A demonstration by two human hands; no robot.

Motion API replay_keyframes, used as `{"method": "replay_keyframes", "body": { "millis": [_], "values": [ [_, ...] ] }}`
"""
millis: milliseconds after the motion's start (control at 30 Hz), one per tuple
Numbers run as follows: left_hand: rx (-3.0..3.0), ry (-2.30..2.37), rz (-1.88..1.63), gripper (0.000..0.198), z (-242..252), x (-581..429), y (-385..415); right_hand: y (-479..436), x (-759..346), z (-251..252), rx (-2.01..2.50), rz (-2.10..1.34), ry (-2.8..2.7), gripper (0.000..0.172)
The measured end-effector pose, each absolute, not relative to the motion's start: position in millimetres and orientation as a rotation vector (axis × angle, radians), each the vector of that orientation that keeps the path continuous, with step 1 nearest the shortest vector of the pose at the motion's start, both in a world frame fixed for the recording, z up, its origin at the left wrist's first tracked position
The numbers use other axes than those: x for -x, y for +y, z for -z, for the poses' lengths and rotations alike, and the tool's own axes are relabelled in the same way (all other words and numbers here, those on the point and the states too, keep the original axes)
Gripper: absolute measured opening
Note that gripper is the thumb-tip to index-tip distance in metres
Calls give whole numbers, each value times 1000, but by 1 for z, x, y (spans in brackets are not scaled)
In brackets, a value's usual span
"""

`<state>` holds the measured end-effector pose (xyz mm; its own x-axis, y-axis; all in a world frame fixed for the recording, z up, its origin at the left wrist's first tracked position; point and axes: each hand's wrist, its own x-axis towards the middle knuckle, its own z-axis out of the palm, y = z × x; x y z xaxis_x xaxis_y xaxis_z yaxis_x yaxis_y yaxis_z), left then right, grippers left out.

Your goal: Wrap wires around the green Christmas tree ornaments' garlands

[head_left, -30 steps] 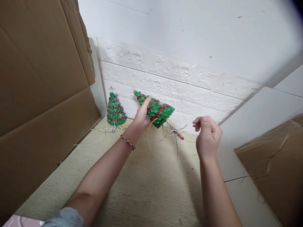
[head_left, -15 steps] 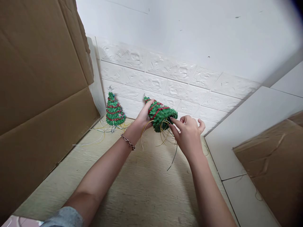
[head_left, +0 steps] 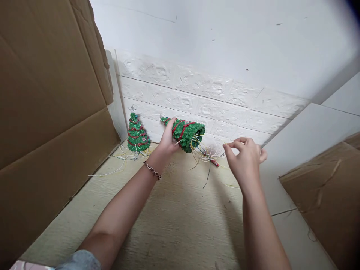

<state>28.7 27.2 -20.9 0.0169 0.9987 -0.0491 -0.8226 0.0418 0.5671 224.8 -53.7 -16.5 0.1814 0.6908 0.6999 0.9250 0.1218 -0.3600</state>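
Observation:
A small green tree point(head_left: 187, 135) with red garland lies tilted on its side in my left hand point(head_left: 169, 140), whose fingers wrap round its middle. Its hollow base faces right, and thin yellow, white and dark wires point(head_left: 209, 150) spill out of it. To the right of the base, my right hand point(head_left: 244, 157) pinches the end of a thin wire between thumb and forefinger. A second green tree point(head_left: 137, 135) with a silver star stands upright at the back left, loose wires spread around its foot.
Behind the trees rises a white brick-patterned wall point(head_left: 197, 90). Cardboard stands at the left point(head_left: 53, 112) and right point(head_left: 323, 195). A red pen-like object point(head_left: 214, 162) lies on the wooden tabletop point(head_left: 174, 217).
My right hand has moved right, away from the tree's base, drawing wire out. The held tree has shifted slightly left, and the red object has come into view.

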Motion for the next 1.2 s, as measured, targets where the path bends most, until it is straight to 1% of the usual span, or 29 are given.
{"method": "replay_keyframes", "body": {
  "millis": [133,267,300,333,400,467,533,633,767,833,933,1000,1100,1200],
  "values": [
    [-391,552,-1536,24,18,-25,27,-53,-241,12,1753,251,-1515,24],
    [-361,548,-1582,24,18,-26,27,-52,-251,10,1860,85,-1618,23],
    [-362,547,-1585,23,18,-27,27,-53,-251,9,1818,22,-1613,23],
    [-373,547,-1583,23,18,-27,27,-53,-250,8,1724,-34,-1577,26],
    [-442,532,-1561,25,18,-25,27,-55,-243,6,1444,-94,-1434,41],
    [-553,488,-1527,27,18,-23,26,-55,-231,6,1233,-123,-1335,48],
    [-658,435,-1499,27,15,-21,23,-53,-218,10,1211,-196,-1404,49],
    [-748,393,-1496,27,11,-22,16,-44,-202,25,1292,-427,-1648,54],
    [-845,344,-1474,39,9,-27,6,-36,-191,42,1111,-627,-1790,54],
    [-891,349,-1456,49,10,-29,4,-37,-189,44,1039,-616,-1865,54],
    [-941,430,-1448,59,14,-28,6,-44,-186,40,1077,-502,-1913,51],
    [-977,461,-1511,60,15,-25,10,-49,-184,36,1132,-399,-1908,52],
    [-1038,450,-1699,61,14,-18,17,-55,-182,31,1184,-239,-1883,53],
    [-1087,481,-1811,59,11,-13,20,-58,-182,29,1182,-168,-1868,53]
  ]
}}
